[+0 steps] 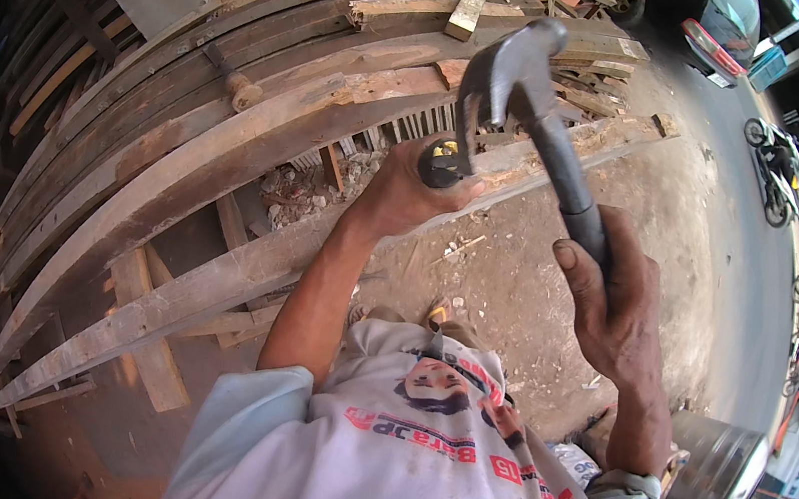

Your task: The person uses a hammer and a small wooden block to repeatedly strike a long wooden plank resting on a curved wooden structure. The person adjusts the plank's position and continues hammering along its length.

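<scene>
A rough stack of long, weathered brown wooden planks serves as the table; the planks lie side by side and curve with the lens. On top of the planks lie a short pale wooden block and a longer pale wooden strip. Below the stack, on the bare brown dirt ground, lie grey rubble pieces and small wood chips.

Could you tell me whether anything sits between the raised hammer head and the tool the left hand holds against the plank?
Nothing visible does. The dark steel claw hammer in the right hand hangs just above the black-handled tool gripped by the left hand at the long weathered wooden plank; only open air lies between them.
</scene>
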